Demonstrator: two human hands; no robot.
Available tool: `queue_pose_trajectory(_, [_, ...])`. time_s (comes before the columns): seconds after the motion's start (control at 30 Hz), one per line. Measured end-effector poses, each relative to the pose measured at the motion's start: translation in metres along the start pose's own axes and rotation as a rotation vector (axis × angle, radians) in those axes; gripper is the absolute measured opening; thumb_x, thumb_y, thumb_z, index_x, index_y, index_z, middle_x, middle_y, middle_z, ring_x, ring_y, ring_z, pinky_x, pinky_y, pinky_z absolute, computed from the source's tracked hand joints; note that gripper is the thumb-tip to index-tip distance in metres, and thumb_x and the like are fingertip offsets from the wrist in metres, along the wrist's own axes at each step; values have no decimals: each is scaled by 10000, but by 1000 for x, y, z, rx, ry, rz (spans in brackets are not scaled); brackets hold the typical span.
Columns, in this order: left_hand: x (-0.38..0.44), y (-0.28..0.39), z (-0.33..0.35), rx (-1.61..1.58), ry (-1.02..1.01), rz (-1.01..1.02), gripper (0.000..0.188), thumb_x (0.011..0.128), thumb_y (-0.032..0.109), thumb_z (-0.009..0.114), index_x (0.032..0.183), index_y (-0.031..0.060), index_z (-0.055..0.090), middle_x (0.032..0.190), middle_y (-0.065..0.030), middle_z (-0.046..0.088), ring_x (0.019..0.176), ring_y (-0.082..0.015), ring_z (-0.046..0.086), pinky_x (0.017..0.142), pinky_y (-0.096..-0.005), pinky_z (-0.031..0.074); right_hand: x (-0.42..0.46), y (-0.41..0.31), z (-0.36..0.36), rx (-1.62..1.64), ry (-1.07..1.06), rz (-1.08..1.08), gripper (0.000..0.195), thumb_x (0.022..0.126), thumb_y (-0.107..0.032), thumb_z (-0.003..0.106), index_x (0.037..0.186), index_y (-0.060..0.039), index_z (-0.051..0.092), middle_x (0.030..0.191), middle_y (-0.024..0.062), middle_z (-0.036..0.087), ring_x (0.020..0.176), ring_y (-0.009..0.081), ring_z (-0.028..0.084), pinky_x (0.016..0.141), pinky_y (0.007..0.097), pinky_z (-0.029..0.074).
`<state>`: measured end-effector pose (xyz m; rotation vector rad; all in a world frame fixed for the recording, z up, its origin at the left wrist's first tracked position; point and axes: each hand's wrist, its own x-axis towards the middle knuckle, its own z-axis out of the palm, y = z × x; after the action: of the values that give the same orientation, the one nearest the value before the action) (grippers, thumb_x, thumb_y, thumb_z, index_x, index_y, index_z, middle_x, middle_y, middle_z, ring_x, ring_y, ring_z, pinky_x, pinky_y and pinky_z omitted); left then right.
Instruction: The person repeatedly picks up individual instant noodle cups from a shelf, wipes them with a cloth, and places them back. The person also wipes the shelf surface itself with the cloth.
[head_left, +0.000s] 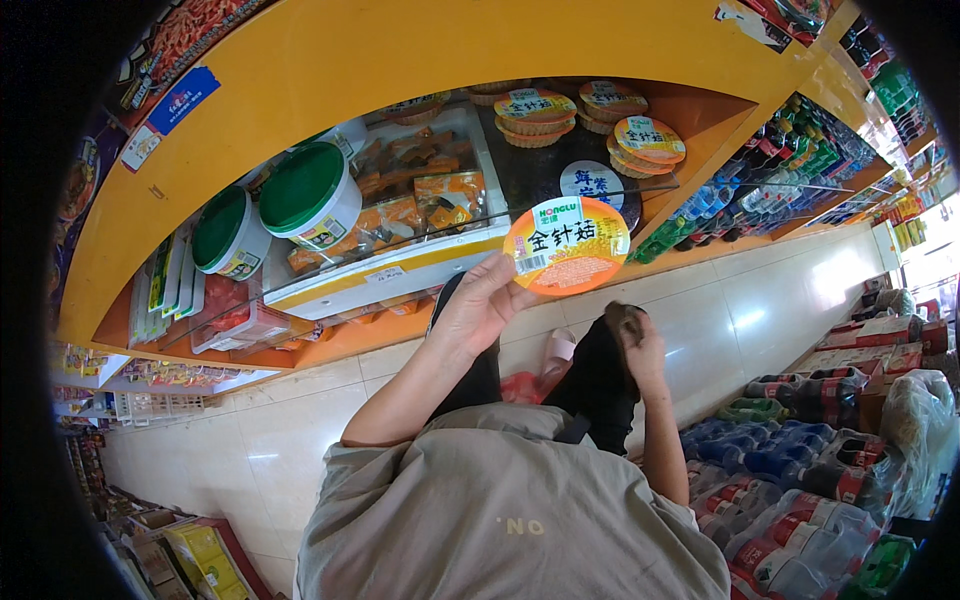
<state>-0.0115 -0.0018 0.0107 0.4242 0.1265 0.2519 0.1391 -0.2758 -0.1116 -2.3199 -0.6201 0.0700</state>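
Note:
My left hand (487, 300) grips the edge of a round enoki mushroom tub (566, 259) with an orange printed lid, tilted so the lid faces me. It is up in front of the shelf's glass front strip. Lower and to the right, my right hand (645, 352) is closed on a dark brown item (622, 322), apparently a cloth, beside my leg. Similar tubs (536, 116) stand in stacks on the shelf behind. A dark round container with a white label (592, 184) sits just beyond the held tub.
White buckets with green lids (304, 187) and a white foam box (375, 274) of orange snack packets fill the shelf's left. Bottles (787, 165) line the right-hand shelf. Wrapped bottle packs (787, 480) are stacked on the floor at right. Cartons (199, 559) lie behind left.

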Motion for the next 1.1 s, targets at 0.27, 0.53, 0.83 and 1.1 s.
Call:
queue_pose_trajectory(0.27, [5, -14, -3, 218, 141, -12, 313, 943, 183, 635, 1218, 40, 589, 1160, -57, 653, 1033, -132, 641, 868, -260, 559, 5, -182, -89, 76, 302, -661, 495, 670, 22, 594, 1159, -46, 629, 1074, 165, 640, 942, 349, 630, 828, 389, 516])
queue_pose_trajectory(0.53, [-7, -11, 4, 242, 104, -31, 358, 936, 171, 647, 1253, 15, 587, 1168, -64, 651, 1064, -141, 633, 917, -301, 548, 25, -191, -72, -238, 389, -643, 572, 622, 59, 534, 1159, -95, 655, 1099, 134, 623, 948, 324, 621, 826, 396, 519])
queue_pose_trajectory(0.83, [-8, -3, 6, 84, 61, 15, 347, 949, 193, 626, 1220, -7, 545, 1177, -117, 637, 1068, -179, 641, 891, -301, 572, 33, -77, -73, -139, 294, -230, 426, 742, -19, 611, 1167, -53, 625, 1100, 173, 629, 999, 378, 621, 822, 425, 518])
queue_pose_trajectory(1.1, [-7, -4, 14, 35, 22, 4, 338, 954, 195, 616, 1210, -15, 546, 1164, -137, 644, 1038, -192, 660, 841, -303, 594, 12, 15, -4, 881, -338, 388, 272, 874, -75, 676, 1123, 29, 650, 1037, 78, 693, 891, 169, 653, 801, 323, 531])
